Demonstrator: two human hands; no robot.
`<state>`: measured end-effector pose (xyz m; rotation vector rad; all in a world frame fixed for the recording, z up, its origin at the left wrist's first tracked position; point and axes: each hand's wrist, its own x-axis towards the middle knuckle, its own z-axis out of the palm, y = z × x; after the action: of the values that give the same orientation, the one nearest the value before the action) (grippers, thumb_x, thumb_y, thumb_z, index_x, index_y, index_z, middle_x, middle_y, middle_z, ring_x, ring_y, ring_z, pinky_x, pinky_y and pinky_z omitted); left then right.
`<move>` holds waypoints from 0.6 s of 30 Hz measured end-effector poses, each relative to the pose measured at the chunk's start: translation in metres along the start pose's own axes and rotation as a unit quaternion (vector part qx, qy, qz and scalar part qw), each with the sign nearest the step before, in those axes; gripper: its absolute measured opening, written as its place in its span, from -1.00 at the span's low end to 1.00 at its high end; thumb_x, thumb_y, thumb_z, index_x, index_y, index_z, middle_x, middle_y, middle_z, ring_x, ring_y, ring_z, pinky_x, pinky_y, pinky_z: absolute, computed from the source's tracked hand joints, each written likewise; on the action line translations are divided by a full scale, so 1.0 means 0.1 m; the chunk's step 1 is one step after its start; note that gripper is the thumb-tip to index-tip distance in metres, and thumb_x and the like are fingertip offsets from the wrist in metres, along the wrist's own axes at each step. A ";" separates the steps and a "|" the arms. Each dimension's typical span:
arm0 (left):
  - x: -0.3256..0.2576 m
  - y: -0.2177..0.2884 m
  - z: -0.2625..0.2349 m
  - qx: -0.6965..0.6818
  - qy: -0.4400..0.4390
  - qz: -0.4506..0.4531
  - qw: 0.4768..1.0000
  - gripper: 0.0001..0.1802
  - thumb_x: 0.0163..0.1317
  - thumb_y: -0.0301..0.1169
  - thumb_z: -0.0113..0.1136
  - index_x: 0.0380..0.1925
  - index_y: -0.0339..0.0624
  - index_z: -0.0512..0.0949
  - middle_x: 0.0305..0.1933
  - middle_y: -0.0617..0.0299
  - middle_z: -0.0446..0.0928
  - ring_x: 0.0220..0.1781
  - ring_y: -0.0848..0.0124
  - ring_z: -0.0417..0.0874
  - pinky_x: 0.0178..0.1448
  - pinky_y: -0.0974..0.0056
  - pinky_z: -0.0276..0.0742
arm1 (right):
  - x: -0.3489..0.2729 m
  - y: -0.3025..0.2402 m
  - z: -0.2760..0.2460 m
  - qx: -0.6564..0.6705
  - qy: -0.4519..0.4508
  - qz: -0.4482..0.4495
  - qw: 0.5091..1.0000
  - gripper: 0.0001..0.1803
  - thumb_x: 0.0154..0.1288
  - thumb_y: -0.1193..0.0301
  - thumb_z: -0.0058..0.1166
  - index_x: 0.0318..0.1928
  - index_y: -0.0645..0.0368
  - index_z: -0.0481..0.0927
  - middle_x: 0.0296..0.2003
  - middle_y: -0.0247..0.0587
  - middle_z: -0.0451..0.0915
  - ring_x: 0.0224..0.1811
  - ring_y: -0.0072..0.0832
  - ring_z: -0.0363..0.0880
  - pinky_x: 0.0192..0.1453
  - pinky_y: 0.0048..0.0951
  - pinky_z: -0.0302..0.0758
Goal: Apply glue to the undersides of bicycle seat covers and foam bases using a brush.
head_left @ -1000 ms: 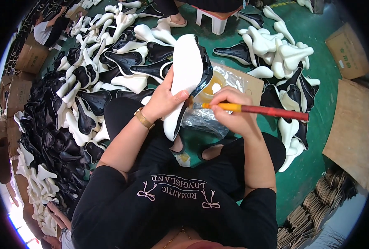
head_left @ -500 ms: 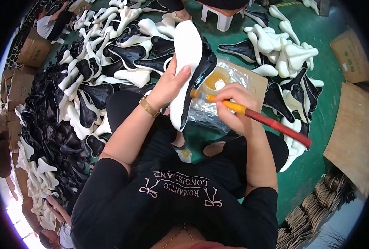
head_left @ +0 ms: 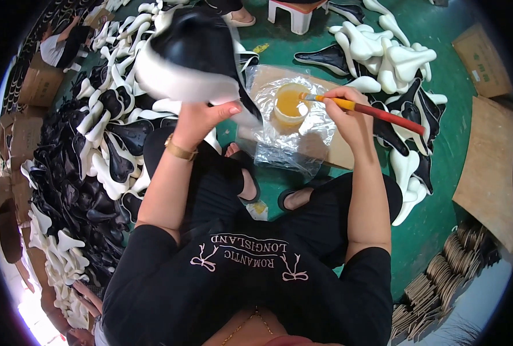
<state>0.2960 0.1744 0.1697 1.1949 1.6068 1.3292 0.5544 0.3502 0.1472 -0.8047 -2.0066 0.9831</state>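
Observation:
Held up at the left by my left hand (head_left: 198, 122) is a bicycle saddle (head_left: 196, 43), white foam joined with a glossy black shell. It is smeared by motion, and my fingers behind it are mostly hidden, while the thumb shows along its lower edge. My right hand (head_left: 351, 115) is closed around a paintbrush (head_left: 389, 116) with a yellow and red handle. The brush's bristles are over the near right part of a round tub (head_left: 289, 120) of yellow liquid. I cannot tell whether they touch the liquid.
Clear plastic film (head_left: 268, 144) over a cardboard box (head_left: 338, 153) lies under the tub. White and black saddle parts (head_left: 118, 144) heap up at the left; another pile (head_left: 406, 63) stands at the right. A white stool (head_left: 291, 17) is at the back. Other people (head_left: 57, 49) sit at far left.
My left hand has moved left and turned the saddle, so its black face shows more. The brush has gone from the saddle's edge to the tub, moving right and up.

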 end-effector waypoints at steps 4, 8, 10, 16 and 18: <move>-0.10 0.15 -0.02 -0.372 0.023 -0.064 0.926 -0.45 0.09 -0.20 0.39 0.01 -0.33 0.53 -0.09 0.12 0.63 -0.08 0.33 0.62 0.13 0.18 0.53 | -0.01 0.26 0.27 -0.034 -0.040 0.019 0.998 -0.86 0.07 0.45 0.20 -0.35 0.24 0.61 -0.43 -0.19 0.60 -0.36 -0.43 0.58 -0.23 -0.48 0.48; -0.17 -0.25 -0.06 -0.056 0.033 -0.113 0.991 -0.46 0.18 -0.11 0.29 0.04 -0.28 0.53 -0.06 0.14 0.62 -0.06 0.34 0.59 0.08 0.25 0.50 | 0.04 0.16 0.26 -0.005 -0.040 0.047 0.998 -0.90 0.10 0.51 0.16 -0.34 0.25 0.60 -0.43 -0.27 0.59 -0.40 -0.60 0.52 -0.29 -0.56 0.44; -0.14 -0.15 0.04 -0.116 0.016 -0.157 0.981 -0.59 0.21 -0.23 0.27 -0.03 -0.28 0.56 -0.07 0.10 0.63 -0.04 0.33 0.61 0.10 0.24 0.51 | 0.07 0.14 0.10 0.101 0.028 0.063 0.993 -0.92 0.15 0.54 0.13 -0.31 0.26 0.58 -0.41 -0.35 0.57 -0.39 -0.68 0.48 -0.32 -0.62 0.41; -0.13 -0.10 0.14 -0.184 -0.035 -0.222 0.957 -0.52 0.19 -0.16 0.30 -0.01 -0.27 0.56 -0.06 0.11 0.62 -0.01 0.35 0.60 0.10 0.26 0.49 | 0.02 -0.18 0.01 0.253 0.003 0.093 0.963 -0.92 0.10 0.53 0.20 -0.36 0.24 0.59 -0.39 -0.35 0.56 -0.40 -0.68 0.49 -0.31 -0.63 0.43; -0.12 -0.07 0.19 -0.188 -0.043 -0.218 0.957 -0.53 0.20 -0.17 0.29 -0.01 -0.29 0.56 -0.05 0.08 0.61 0.04 0.33 0.59 0.14 0.24 0.49 | 0.02 -0.15 -0.02 0.181 0.013 0.061 0.982 -0.91 0.09 0.54 0.20 -0.36 0.24 0.59 -0.39 -0.33 0.57 -0.39 -0.64 0.51 -0.29 -0.61 0.44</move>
<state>0.3156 0.1689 0.1584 0.6145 1.3739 1.2012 0.5524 0.3447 0.1614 -0.7395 -1.7013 1.3534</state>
